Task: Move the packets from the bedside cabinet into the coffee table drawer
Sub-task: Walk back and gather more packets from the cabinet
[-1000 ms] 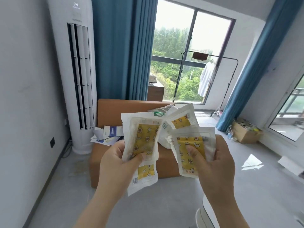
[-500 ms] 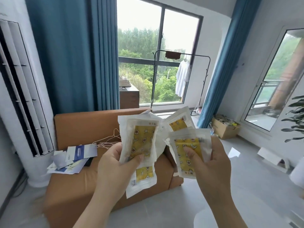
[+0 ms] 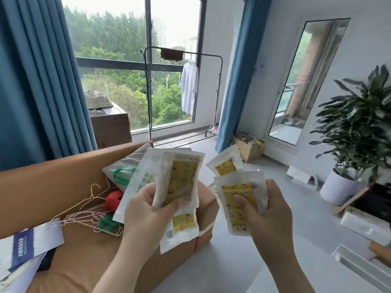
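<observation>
My left hand [image 3: 146,210] grips a fan of white packets with yellow printed panels [image 3: 181,180], thumb pressed on the front one; a lower packet [image 3: 179,227] hangs beneath it. My right hand [image 3: 266,210] holds a second bunch of the same packets [image 3: 239,199], thumb on the front, with another packet [image 3: 225,163] sticking up behind. Both hands are held up at chest height, apart from each other. Neither the bedside cabinet nor the coffee table drawer can be made out.
An orange sofa [image 3: 53,187] with bags, wire hangers [image 3: 84,212] and papers lies below left. A clothes rack [image 3: 184,92] stands by the window. At right are a potted plant [image 3: 355,144], a cardboard box [image 3: 249,146] and low furniture edges [image 3: 364,265].
The view has swung to the right: the air conditioner has left the frame, and the plant and mirror door have come in. Both hands keep their packets, now held slightly farther apart.
</observation>
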Demonstrator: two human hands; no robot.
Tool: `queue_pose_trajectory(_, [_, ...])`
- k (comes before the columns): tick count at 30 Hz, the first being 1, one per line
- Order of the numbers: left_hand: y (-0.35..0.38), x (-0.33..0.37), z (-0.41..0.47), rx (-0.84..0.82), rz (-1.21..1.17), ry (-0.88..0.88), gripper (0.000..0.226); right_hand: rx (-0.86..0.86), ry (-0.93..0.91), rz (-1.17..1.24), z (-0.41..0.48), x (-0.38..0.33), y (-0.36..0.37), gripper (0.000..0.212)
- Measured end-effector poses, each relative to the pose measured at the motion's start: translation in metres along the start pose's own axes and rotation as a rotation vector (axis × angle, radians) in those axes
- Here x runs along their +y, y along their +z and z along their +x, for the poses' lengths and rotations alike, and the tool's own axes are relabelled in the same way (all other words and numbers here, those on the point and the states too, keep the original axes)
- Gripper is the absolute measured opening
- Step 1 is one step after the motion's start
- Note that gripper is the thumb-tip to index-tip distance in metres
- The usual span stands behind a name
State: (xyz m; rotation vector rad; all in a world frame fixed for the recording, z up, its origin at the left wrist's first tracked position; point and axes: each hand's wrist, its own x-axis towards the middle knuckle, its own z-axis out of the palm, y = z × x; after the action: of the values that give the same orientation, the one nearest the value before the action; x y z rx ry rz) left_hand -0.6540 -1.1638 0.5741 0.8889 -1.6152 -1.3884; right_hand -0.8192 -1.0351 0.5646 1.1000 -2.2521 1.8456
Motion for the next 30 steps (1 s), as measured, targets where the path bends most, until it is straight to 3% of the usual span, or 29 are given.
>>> queue_pose_trajectory(8, [0.055,-0.05,0.114,-0.211,0.075,-0.116,0.026,0.065,0.219,-0.09,0.055,0.068,0.024,0.021])
queue_pose_trajectory(12, [0.099,-0.083,0.154,-0.31,0.144,-0.171,0.016,0.081,0.324,-0.166,0.082,0.118,0.022,0.021])
queue_pose_trajectory(17, [0.17,-0.112,0.202,-0.421,0.261,-0.22,0.035,0.083,0.422,-0.237,0.121,0.18,0.008,0.024])
queue_pose_trajectory(22, [0.237,-0.136,0.241,-0.506,0.337,-0.236,0.013,0.086,0.549,-0.307,0.16,0.231,-0.016,0.024])
queue_pose_trajectory(30, [0.346,-0.168,0.321,-0.656,0.379,-0.265,0.012,0.143,0.691,-0.387,0.232,0.307,-0.039,0.027])
